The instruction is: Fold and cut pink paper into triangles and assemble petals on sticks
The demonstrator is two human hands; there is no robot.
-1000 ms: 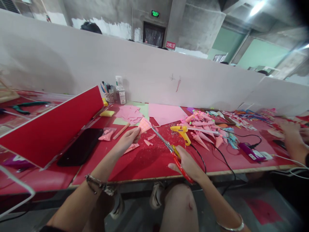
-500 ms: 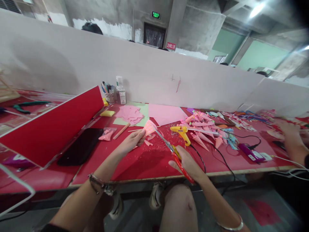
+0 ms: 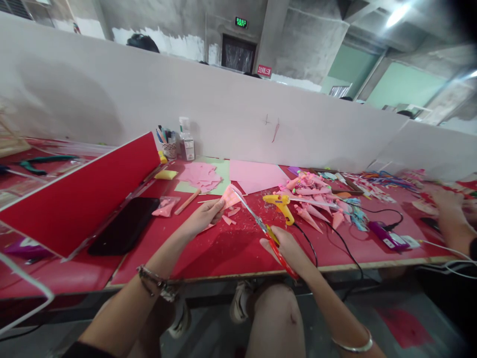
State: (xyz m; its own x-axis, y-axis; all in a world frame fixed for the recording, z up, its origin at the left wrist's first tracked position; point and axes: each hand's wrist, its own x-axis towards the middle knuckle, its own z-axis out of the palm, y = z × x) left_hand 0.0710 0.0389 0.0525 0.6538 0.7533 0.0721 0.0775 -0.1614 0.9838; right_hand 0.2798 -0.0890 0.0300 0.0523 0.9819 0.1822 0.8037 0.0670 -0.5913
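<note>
Between its fingertips my left hand (image 3: pixel 205 217) pinches a small pink piece (image 3: pixel 230 197) above the red table. My right hand (image 3: pixel 285 248) is wrapped round the handles of red-and-yellow scissors (image 3: pixel 267 230), whose blades reach up and left to the pink piece. Pink scraps (image 3: pixel 228 220) lie just below it. A yellow glue gun (image 3: pixel 279 203) rests right of the blades, beside a pile of pink cones (image 3: pixel 307 191). Behind are a pink sheet (image 3: pixel 255 175) and a stack of cut pink pieces (image 3: pixel 201 176) on a green sheet.
A red panel (image 3: pixel 85 194) leans at the left by a black tray (image 3: pixel 124 226). A bottle (image 3: pixel 187 141) and pen cup (image 3: pixel 169 149) stand by the white partition (image 3: pixel 223 114). Cords run to a purple box (image 3: pixel 387 236). Another person's hand (image 3: pixel 449 201) is far right.
The scissors' handles have drawn closer together as my right hand closed, and the blades have shifted slightly at the pink piece. My left hand has barely moved.
</note>
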